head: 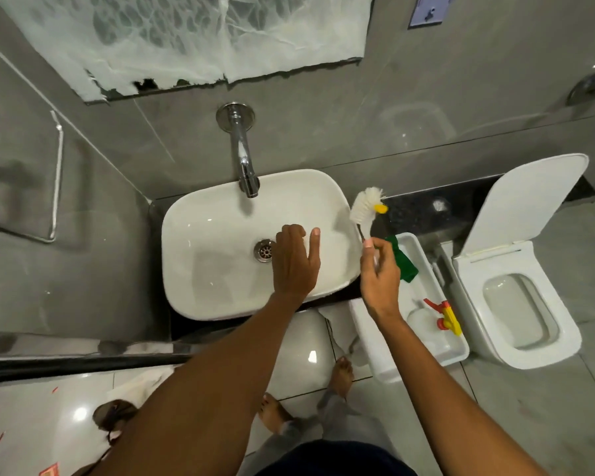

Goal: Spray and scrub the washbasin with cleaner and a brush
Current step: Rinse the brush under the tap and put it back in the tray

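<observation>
The white washbasin (207,235) sits on a dark counter, with a metal drain (264,250) at its middle and a chrome tap (243,156) above it. My left hand (294,261) hovers over the bowl just right of the drain, fingers apart, holding nothing. My right hand (380,273) grips the handle of a white-bristled brush (366,209) with a yellow tip, held upright over the basin's right rim. A spray bottle (437,319) with a red and yellow trigger head lies in a white tub (457,352) to the right.
A green cloth (406,266) lies in the tub's far end. A white toilet (519,304) with its lid raised stands at the right. Grey walls close in at left and behind, and a covered mirror (186,39) hangs above. My bare feet (340,376) stand on glossy tiles.
</observation>
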{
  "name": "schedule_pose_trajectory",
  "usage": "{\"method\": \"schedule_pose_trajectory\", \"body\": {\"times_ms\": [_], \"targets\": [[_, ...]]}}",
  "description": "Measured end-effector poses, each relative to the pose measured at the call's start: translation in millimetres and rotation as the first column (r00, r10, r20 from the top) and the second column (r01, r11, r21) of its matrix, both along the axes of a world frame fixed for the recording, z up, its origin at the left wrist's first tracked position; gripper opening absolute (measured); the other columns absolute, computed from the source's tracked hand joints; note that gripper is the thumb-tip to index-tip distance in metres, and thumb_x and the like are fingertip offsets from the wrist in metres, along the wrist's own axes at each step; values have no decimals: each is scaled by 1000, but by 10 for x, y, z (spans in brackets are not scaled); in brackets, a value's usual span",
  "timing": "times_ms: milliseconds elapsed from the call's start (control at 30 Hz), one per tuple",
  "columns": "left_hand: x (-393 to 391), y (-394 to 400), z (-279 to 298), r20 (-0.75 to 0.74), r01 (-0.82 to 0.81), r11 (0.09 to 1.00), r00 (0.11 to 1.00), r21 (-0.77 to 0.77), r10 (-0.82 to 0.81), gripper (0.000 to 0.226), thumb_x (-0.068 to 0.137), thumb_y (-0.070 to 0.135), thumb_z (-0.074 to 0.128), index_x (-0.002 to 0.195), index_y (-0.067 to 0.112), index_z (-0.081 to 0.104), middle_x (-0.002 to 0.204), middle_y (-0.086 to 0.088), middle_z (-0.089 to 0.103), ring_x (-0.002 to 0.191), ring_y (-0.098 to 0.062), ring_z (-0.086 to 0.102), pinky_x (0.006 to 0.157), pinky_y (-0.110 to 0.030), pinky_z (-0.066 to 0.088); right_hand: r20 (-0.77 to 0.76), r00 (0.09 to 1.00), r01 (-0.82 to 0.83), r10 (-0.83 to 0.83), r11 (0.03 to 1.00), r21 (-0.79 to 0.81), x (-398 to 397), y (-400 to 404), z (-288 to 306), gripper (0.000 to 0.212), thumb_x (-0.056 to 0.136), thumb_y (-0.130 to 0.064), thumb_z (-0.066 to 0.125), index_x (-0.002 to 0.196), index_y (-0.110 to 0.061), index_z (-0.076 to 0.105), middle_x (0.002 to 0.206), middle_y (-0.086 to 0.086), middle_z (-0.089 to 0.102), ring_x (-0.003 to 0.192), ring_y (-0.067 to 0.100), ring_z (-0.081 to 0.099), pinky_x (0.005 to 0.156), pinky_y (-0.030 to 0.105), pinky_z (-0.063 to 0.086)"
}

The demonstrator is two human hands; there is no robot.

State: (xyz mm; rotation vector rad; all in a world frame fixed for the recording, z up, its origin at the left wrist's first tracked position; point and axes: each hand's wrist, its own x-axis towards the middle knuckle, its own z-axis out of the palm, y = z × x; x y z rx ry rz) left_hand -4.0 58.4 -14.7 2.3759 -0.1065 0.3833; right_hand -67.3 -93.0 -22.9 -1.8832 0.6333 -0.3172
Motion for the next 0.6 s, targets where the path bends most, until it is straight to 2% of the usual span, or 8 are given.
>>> {"method": "schedule_pose_trajectory", "body": {"times_ms": [100, 167, 233, 300, 367, 433, 500, 600], "targets": [[32, -297, -71, -18, 129, 986, 992, 109, -127, 36, 105, 45, 59, 115, 10, 61, 109, -5, 66, 98, -29, 64, 84, -45, 51, -24, 995, 99, -100, 994, -45, -111, -296, -166, 24, 110, -58, 45, 117, -38, 57, 100, -21, 70, 95, -4, 68, 82, 18, 53], [43, -455, -131, -51, 231, 962, 973, 146, -226, 50, 104, 51, 59, 130, 9, 59, 133, -7, 65, 119, -29, 62, 98, -45, 51, -75, 988, 130, -138, 987, -94, -194, -482, -314, 18, 111, -56, 43, 115, -43, 54, 91, -26, 68, 85, -7, 66, 72, 14, 49], [72, -604, -195, -95, 321, 929, 947, 187, -308, 66, 103, 58, 55, 146, 8, 54, 159, -12, 52, 144, -30, 51, 117, -43, 43, -141, 976, 150, -167, 980, -128, -270, -648, -511, 24, 111, -56, 41, 119, -38, 55, 84, -22, 67, 78, -1, 66, 69, 24, 49], [96, -715, -256, -161, 397, 891, 915, 219, -369, 78, 103, 63, 50, 159, 9, 43, 173, -10, 35, 159, -29, 35, 128, -42, 31, -221, 958, 146, -182, 975, -170, -342, -754, -733, 33, 111, -57, 38, 124, -31, 55, 84, -10, 68, 74, 6, 64, 70, 31, 49], [124, -815, -356, -230, 473, 842, 877, 261, -421, 82, 104, 63, 49, 165, 11, 33, 178, -9, 22, 165, -28, 22, 133, -46, 25, -336, 926, 111, -173, 974, -196, -388, -824, -954, 39, 112, -55, 36, 128, -25, 56, 88, 6, 71, 75, 24, 68, 73, 38, 56], [136, -870, -464, -288, 525, 791, 847, 315, -447, 84, 105, 64, 44, 168, 11, 25, 180, -9, 12, 168, -28, 11, 134, -51, 21, -448, 881, 71, -153, 978, -196, -413, -857, -1149, 40, 113, -51, 35, 128, -21, 57, 96, 11, 73, 91, 39, 72, 82, 46, 61], [140, -896, -532, -308, 543, 761, 837, 355, -453, 85, 106, 66, 39, 169, 12, 23, 180, -11, 7, 168, -30, 5, 134, -54, 17, -543, 828, 39, -138, 981, -190, -423, -872, -1301, 40, 114, -47, 34, 130, -18, 56, 108, 18, 75, 103, 45, 72, 90, 52, 60], [159, -933, -600, -295, 524, 761, 850, 382, -436, 79, 108, 61, 38, 169, 12, 23, 180, -12, 7, 168, -32, 3, 133, -56, 18, -632, 768, -26, -104, 981, -193, -388, -890, -1551, 42, 115, -41, 32, 137, -13, 55, 114, 22, 75, 107, 45, 72, 91, 52, 60]]}}
